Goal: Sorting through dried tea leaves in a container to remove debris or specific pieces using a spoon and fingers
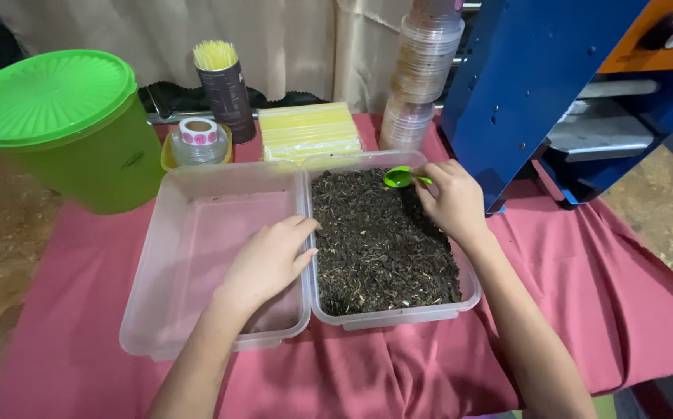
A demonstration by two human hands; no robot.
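Two clear plastic tubs sit side by side on a red cloth. The right tub (472,291) is filled with dark dried leaves (379,244). The left tub (146,287) holds nothing. My right hand (453,200) grips a small green scoop (398,178) by its handle, over the far end of the leaves. My left hand (268,260) rests on the rim between the two tubs, fingers touching the edge of the right tub and holding nothing.
A green lidded bucket (65,124) stands at the back left. Behind the tubs are a roll of stickers (199,140), a dark cup of yellow sticks (224,89), a pack of yellow straws (309,130) and stacked clear lids (422,70). A blue machine (538,85) stands at the right.
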